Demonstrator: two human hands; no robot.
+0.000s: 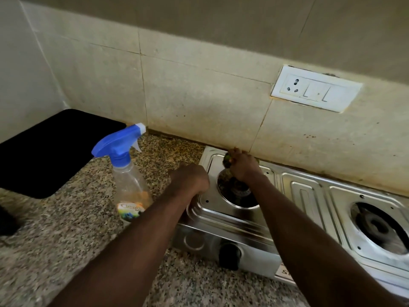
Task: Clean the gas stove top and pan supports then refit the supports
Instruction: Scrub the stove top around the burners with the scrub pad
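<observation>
A steel two-burner gas stove (305, 196) sits on a speckled granite counter against the tiled wall. No pan supports are on it; both burner wells are bare. My right hand (242, 165) grips a green scrub pad (227, 159) at the far left corner of the stove top, just behind the left burner (238, 191). My left hand (190, 179) is curled at the stove's left edge, knuckles up; what its fingers hold is hidden. The right burner (376, 224) lies open at the right.
A clear spray bottle (129, 173) with a blue trigger head stands on the counter (66, 240) just left of my left arm. A black flat appliance (44, 151) fills the far left corner. A white socket and switch plate (316, 88) is on the wall. A black knob (229, 254) fronts the stove.
</observation>
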